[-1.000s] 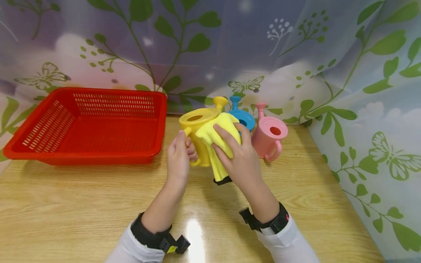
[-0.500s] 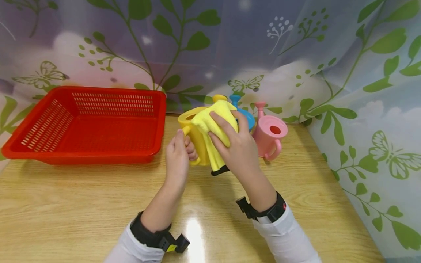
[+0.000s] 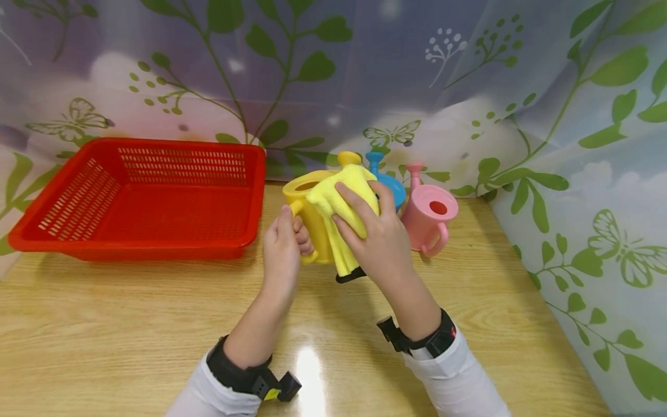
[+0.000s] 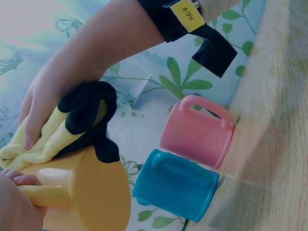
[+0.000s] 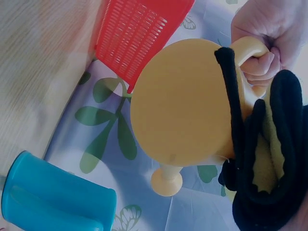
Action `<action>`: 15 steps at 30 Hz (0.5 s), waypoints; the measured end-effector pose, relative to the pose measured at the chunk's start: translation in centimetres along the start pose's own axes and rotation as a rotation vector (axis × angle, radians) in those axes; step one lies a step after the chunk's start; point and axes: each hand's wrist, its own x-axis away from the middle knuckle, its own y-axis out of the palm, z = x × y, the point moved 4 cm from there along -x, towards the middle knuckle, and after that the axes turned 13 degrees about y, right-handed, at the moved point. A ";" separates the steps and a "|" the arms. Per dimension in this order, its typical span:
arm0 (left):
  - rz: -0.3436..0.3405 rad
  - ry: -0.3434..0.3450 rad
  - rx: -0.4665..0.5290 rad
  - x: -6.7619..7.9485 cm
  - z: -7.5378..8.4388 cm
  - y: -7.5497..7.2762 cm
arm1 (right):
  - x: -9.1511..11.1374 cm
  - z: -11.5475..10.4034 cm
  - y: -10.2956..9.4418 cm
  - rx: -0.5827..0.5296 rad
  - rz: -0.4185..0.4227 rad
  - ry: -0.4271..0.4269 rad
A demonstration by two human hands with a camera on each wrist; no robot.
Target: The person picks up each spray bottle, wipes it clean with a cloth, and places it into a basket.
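My left hand (image 3: pixel 281 246) grips the handle of a yellow watering can (image 3: pixel 318 231), fingers curled round it. In the right wrist view the can's round base (image 5: pixel 180 101) faces the camera, so the can is lifted off the table. My right hand (image 3: pixel 383 234) holds a bunched yellow cloth (image 3: pixel 344 191) with black edging against the can's side, and the cloth hides part of the body. Behind the cloth a blue watering can (image 3: pixel 393 188) is partly covered. A pink watering can (image 3: pixel 424 223) stands upright to its right.
At the left, a red plastic basket (image 3: pixel 156 252) with slotted walls sits on the wooden table (image 3: pixel 130 324). A patterned curtain (image 3: pixel 333 75) hangs behind everything and a matching one closes off the right side.
The cloth has shifted slightly up and left along the can's side with my right hand, then a touch back right. My left hand keeps its grip on the handle.
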 end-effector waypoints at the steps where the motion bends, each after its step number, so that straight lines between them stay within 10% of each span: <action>1: 0.001 0.001 0.002 0.0 0.0 0.0 | 0.1 0.1 0.0 -0.002 -0.003 0.000; 15: 0.001 0.038 0.025 -0.2 0.2 -0.1 | 1.7 0.9 0.3 -0.018 -0.028 -0.004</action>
